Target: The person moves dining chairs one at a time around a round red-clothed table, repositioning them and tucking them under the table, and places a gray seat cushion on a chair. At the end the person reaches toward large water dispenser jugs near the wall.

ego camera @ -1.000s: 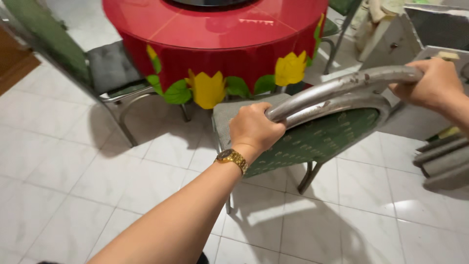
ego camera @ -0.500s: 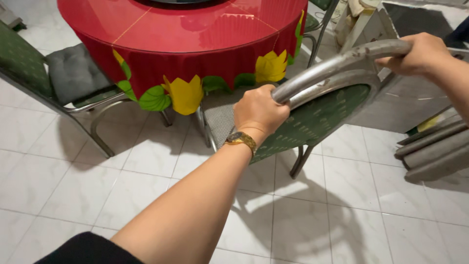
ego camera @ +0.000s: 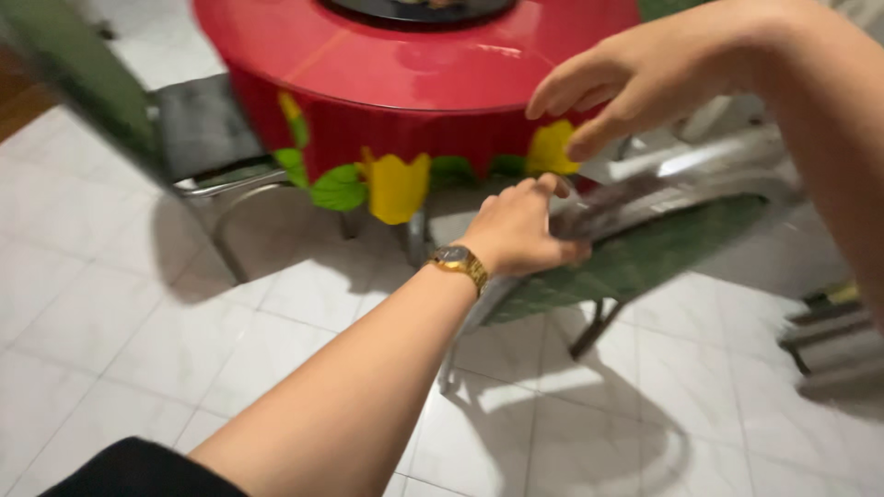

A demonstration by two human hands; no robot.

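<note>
Starting at the left, there's a second chair (ego camera: pixel 138 129) with a green back and a dark grey seat cushion tucked in by the round table (ego camera: pixel 414 69), which wears a glossy red cloth with yellow flowers and green leaves hanging off the edge, plus a dark round tray in the middle. Then the person's left hand (ego camera: pixel 520 230), gold wristwatch (ego camera: pixel 458 261) on the wrist, is curled loosely around the silver tube of the chair's frame (ego camera: pixel 663 189), fingers hooked over it but not squeezed tight as far as the blur lets one tell. The chair (ego camera: pixel 645 258) itself sits just in front of the table, green patterned back facing the camera, legs on the floor. Up and to the right, the right hand (ego camera: pixel 635 78) hovers above the frame with fingers spread wide, holding nothing and touching nothing. To handle the chair well, it probably pays to have both hands on the top rail, spaced apart, so it doesn't swing, and to keep its legs from catching the hanging cloth. The floor (ego camera: pixel 138 350) is white glossy tile, likely slick, and some grey stacked things sit at the far right edge, too blurred to name.
</note>
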